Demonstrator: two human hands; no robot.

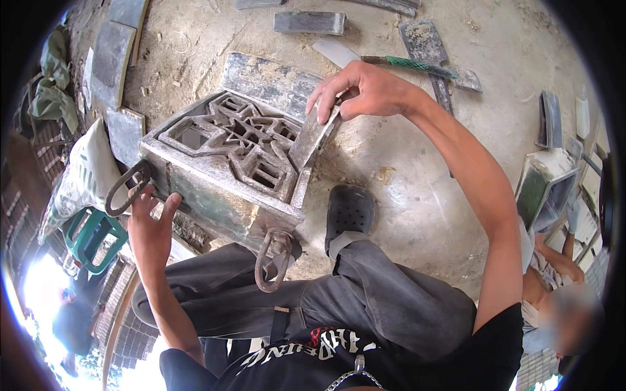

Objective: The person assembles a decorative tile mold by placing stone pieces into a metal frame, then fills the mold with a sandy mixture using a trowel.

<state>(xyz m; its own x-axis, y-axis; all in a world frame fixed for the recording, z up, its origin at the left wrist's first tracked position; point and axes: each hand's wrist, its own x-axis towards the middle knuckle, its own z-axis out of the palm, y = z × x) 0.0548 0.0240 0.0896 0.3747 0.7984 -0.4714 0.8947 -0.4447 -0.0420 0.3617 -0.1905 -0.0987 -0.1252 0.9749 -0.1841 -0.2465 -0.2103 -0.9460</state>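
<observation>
Nearest to the body, the right loop handle [259,264] hangs from the near wall of the metal mould box [222,179]. This box stands on the ground before the person, a little to the left. By the left loop handle [112,210], the left hand [151,225] has thumb and fingers wide apart; whether the fingertips press the box, I cannot tell. A firm palm on this wall would steady it well.

At the right end, the right hand [372,88] pinches a thin grey plate [313,140] between thumb and fingers. I think it is best to guide it evenly along the rim, without twisting, so that its edge does not chip the star-shaped lattice [246,133].

The plate's long axis slants from near-left to far-right, roughly along the box's short end. The box's own long axis goes from far-left to near-right, and its lattice faces up.

Farther away lie a speckled slab [270,77] and a green-handled trowel [336,51].
</observation>
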